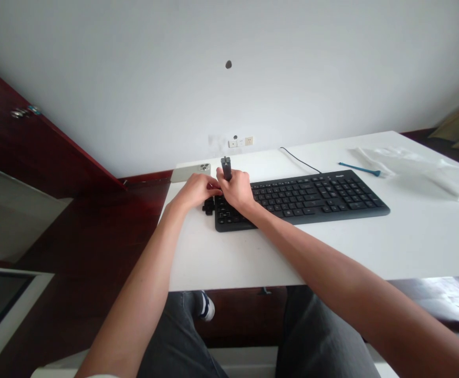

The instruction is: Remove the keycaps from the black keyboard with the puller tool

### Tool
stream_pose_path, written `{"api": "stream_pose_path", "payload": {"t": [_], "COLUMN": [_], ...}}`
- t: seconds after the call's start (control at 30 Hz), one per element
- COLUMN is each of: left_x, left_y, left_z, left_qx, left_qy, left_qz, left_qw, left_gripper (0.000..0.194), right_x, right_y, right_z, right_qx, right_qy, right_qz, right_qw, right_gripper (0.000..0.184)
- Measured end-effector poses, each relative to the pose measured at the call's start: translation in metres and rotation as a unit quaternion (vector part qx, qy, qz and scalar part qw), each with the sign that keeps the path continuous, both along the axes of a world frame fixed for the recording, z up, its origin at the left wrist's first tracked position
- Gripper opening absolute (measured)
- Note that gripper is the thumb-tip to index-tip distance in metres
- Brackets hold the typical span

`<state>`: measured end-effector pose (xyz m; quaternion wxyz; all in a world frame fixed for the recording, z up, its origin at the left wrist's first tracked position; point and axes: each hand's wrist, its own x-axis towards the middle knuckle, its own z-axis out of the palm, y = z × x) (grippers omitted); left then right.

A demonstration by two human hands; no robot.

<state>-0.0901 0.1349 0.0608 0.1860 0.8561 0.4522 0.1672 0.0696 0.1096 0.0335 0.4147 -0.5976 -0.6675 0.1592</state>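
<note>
A black full-size keyboard [304, 202] lies on the white table, slightly turned. At its left end, my right hand [235, 190] is closed around a dark, narrow tool [226, 168] held upright. The tool's squared upper end sticks out above the fist, and its lower end is hidden. Close beside it, my left hand [198, 190] has its fingers drawn together at the keyboard's upper left corner; whatever they pinch is hidden. Several small black pieces, apparently keycaps [208, 206], lie against the keyboard's left edge, partly under my left hand.
A phone [190, 172] lies face down behind my left hand. A blue brush-like stick [359, 169] and a clear plastic bag [422, 168] are on the right of the white table [221, 262]. The keyboard's cable [298, 159] runs back toward the wall, which has sockets [241, 142].
</note>
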Motion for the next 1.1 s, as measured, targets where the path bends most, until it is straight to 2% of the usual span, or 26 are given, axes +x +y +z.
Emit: {"api": "stream_pose_path", "payload": {"t": [0.13,0.23,0.4,0.47,0.53,0.63,0.73,0.8,0.9,1.1], "left_x": [-0.001,-0.003,-0.006,-0.007,-0.007,-0.009,-0.01,-0.01,-0.006,0.004], "left_y": [0.001,0.004,0.008,0.009,0.009,0.01,0.014,0.019,0.027,0.036], "left_z": [-0.002,-0.003,-0.006,-0.007,-0.008,-0.009,-0.012,-0.015,-0.018,-0.021], "left_qx": [0.003,0.016,0.028,0.038,0.054,0.078,0.074,0.076,0.1,0.108], "left_qy": [-0.007,-0.011,-0.043,-0.058,-0.06,-0.048,-0.05,-0.055,-0.026,0.069], "left_qz": [-0.008,-0.008,0.019,0.044,0.064,0.075,0.075,0.074,0.073,0.051], "left_qw": [1.0,1.0,0.998,0.997,0.995,0.993,0.993,0.993,0.992,0.991], "left_gripper": [0.01,0.011,0.017,0.021,0.02,0.011,0.009,0.012,0.01,0.013], "right_x": [0.0,0.002,0.024,0.044,0.07,0.115,0.152,0.166,0.169,0.14], "right_y": [-0.001,-0.003,-0.005,-0.004,-0.002,0.003,0.01,0.015,0.018,0.006], "right_z": [-0.001,0.004,0.038,0.051,0.057,0.049,0.033,0.025,0.023,0.027], "right_qx": [0.0,0.032,0.114,0.114,0.113,0.104,0.105,0.123,0.147,0.126], "right_qy": [0.014,0.026,0.022,-0.008,-0.065,-0.132,-0.102,-0.068,-0.054,-0.075], "right_qz": [0.003,-0.003,0.006,0.002,0.027,0.027,-0.042,-0.089,-0.098,0.006], "right_qw": [1.0,0.999,0.993,0.993,0.991,0.985,0.988,0.986,0.983,0.989], "right_gripper": [0.048,0.047,0.047,0.049,0.045,0.043,0.044,0.045,0.045,0.045]}}
